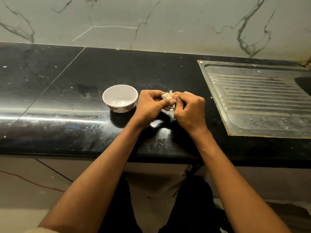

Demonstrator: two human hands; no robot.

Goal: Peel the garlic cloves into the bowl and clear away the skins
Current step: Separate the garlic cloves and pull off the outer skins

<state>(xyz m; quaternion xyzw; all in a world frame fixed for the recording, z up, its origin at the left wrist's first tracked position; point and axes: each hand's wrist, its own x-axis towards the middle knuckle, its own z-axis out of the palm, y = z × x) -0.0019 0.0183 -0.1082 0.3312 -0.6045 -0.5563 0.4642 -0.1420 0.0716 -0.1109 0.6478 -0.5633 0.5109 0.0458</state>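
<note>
A small white bowl [120,98] with a flower pattern on its outside stands on the black counter [67,91]; nothing shows inside it. Just to its right, above the counter, my left hand [150,105] and my right hand [190,109] meet around a garlic clove [168,96] with pale papery skin sticking up. Both hands have their fingers curled on the garlic, the left thumb pressing across its front. Most of the garlic is hidden between the fingers.
A steel sink drainboard [257,100] with ridges lies set into the counter at the right, the basin's edge at the far right. A marble-look wall [151,22] closes the back. Small white flecks dot the counter. The counter's front edge runs below my forearms.
</note>
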